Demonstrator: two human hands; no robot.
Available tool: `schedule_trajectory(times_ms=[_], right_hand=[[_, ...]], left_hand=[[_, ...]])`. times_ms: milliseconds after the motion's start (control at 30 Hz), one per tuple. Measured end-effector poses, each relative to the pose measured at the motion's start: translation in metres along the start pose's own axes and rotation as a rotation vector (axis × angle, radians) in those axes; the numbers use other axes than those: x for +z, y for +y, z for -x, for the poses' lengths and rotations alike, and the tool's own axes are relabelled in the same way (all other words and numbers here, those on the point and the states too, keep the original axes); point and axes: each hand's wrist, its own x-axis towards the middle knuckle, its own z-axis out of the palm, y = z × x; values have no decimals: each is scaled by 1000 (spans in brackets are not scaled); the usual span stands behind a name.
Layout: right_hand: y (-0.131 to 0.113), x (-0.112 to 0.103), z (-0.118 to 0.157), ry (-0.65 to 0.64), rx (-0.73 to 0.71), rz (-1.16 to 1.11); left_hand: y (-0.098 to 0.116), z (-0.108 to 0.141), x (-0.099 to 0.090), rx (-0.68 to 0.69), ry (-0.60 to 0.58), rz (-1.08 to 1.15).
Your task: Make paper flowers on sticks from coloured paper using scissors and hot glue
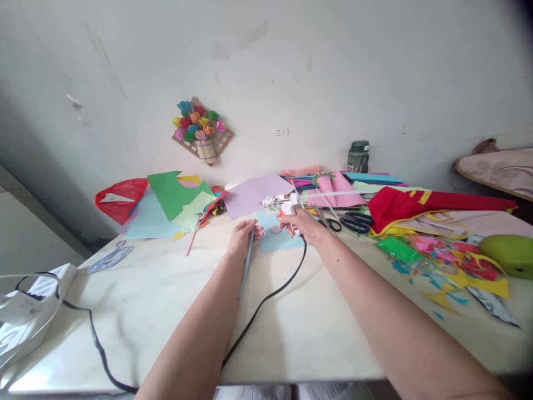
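My right hand is wrapped round the handle of a white glue gun, whose nozzle points left. A long clear glue stick sticks out of its back, and a black cord runs from its grip down to the table's front edge. Closed in a pinch, my left hand holds a thin light blue paper strip that hangs down towards me. The nozzle is just above and right of the strip's top end; whether they touch I cannot tell. Beneath both hands lies a light blue paper sheet.
Coloured paper, a red plastic bag and a lilac sheet line the back. Scissors, a red cloth, paper scraps and a green case are at right. A power strip stands left.
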Motion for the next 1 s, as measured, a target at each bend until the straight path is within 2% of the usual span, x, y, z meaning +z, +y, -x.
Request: schedule_trajectory(times_ms=[133, 200, 433, 667, 767, 900, 933, 1000], right_hand=[[-4, -7, 2, 175, -48, 203], [-7, -12, 3, 206, -52, 268], [-7, -12, 6, 93, -24, 317], [0, -25, 1, 43, 49, 322], [4, -32, -4, 193, 6, 465], [7, -37, -11, 595, -174, 868], [8, -38, -12, 640, -209, 925], [10, -38, -12, 574, -200, 899]], left_hand=[[2, 1, 0, -56, -46, -33], [2, 1, 0, -64, -54, -44], [1, -2, -1, -72, -65, -64], [2, -11, 2, -241, -69, -214], [3, -16, 7, -305, -40, -264], [7, -20, 14, -418, -18, -300], [7, -21, 15, -425, -24, -300], [7, -20, 16, -385, -42, -295]])
